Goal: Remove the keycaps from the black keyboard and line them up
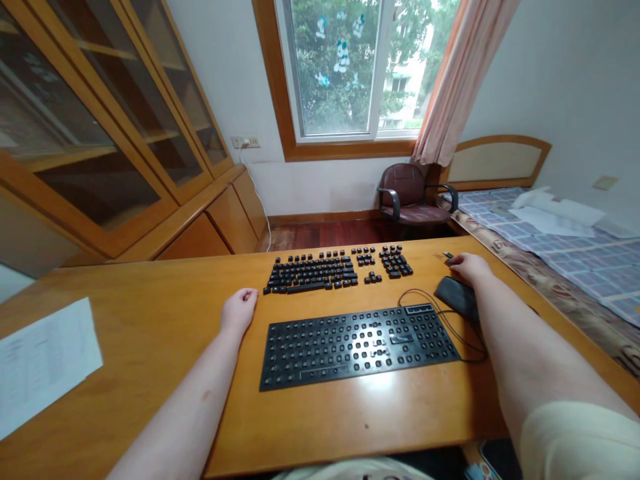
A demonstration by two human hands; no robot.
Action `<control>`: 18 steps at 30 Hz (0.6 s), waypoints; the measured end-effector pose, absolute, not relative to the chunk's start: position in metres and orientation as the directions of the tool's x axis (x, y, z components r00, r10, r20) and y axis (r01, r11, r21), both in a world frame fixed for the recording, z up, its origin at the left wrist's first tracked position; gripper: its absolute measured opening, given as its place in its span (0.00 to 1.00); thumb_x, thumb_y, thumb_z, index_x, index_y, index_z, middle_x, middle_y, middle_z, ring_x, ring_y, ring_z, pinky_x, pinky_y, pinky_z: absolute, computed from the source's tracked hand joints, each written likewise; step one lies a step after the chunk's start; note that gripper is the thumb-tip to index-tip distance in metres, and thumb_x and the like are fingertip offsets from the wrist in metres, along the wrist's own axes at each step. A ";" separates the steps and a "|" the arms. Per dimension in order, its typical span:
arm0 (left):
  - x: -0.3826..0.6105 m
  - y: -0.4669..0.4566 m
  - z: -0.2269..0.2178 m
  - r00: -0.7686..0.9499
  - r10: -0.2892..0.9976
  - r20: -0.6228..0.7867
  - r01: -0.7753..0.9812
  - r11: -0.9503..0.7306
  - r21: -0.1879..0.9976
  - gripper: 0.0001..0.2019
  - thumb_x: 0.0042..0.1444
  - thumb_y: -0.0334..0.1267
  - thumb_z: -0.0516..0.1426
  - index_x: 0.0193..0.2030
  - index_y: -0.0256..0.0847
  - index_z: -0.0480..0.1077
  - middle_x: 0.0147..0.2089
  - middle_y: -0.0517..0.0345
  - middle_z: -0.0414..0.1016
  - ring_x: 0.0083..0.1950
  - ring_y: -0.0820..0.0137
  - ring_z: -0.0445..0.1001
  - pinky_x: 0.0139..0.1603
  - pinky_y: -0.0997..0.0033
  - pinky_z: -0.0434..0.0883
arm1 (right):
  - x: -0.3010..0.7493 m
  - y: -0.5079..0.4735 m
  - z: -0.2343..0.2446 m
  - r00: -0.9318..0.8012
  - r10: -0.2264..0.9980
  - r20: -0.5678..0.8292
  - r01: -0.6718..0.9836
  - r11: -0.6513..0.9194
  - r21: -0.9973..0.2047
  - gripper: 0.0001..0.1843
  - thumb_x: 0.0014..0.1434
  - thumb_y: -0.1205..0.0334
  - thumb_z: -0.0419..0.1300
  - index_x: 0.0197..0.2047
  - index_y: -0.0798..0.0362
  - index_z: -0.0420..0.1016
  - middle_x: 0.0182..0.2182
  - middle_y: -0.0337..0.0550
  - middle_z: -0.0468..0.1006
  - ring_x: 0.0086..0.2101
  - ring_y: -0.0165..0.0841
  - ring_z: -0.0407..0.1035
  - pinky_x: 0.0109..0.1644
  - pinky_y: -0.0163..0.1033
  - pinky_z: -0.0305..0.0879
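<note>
A black keyboard base (357, 345) with its keycaps taken off lies on the wooden desk (165, 333) in front of me. Behind it the loose keycaps (336, 268) are laid out in keyboard order. My left hand (239, 309) rests on the desk to the left of both, its fingers curled into a loose fist with nothing seen in it. My right hand (468, 267) reaches to the far right of the desk, fingers closed over a small dark tool (447, 257). A black mouse (457, 297) and its cable lie under my right forearm.
A sheet of printed paper (43, 360) lies at the desk's left edge. Wooden glass-door cabinets (100, 140) stand on the left. Past the desk are a dark red armchair (413, 193), a window and a bed (560, 247) on the right.
</note>
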State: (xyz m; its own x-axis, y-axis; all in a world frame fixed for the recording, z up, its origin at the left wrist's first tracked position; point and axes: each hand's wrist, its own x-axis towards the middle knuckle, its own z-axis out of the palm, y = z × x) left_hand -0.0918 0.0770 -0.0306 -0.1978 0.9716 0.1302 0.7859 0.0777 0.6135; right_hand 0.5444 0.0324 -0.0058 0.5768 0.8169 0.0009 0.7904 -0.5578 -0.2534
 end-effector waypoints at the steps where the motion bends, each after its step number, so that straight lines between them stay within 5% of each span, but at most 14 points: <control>1: -0.092 0.077 -0.031 -0.193 0.973 0.130 0.788 0.074 0.611 0.14 0.51 0.47 0.52 0.33 0.40 0.73 0.32 0.55 0.76 0.35 0.65 0.73 0.32 0.72 0.63 | 0.545 0.034 -0.008 0.579 0.815 0.002 0.790 -0.560 -0.250 0.14 0.44 0.65 0.63 0.38 0.54 0.79 0.33 0.45 0.79 0.34 0.36 0.71 0.35 0.35 0.62; 18: -0.089 0.075 -0.027 -0.179 0.976 0.123 0.810 0.076 0.581 0.14 0.51 0.46 0.51 0.31 0.41 0.73 0.30 0.56 0.75 0.33 0.66 0.72 0.31 0.73 0.62 | 0.493 0.055 -0.019 0.508 0.861 -0.007 0.850 -0.503 -0.157 0.15 0.52 0.56 0.59 0.42 0.51 0.78 0.41 0.50 0.79 0.42 0.42 0.72 0.43 0.39 0.64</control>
State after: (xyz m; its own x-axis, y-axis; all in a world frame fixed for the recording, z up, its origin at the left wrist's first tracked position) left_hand -0.0891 0.0746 -0.0274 -0.1792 0.9761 0.1228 0.8102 0.0756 0.5812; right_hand 0.4928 0.0546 -0.0188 0.5079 0.8614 -0.0066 0.8502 -0.5025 -0.1572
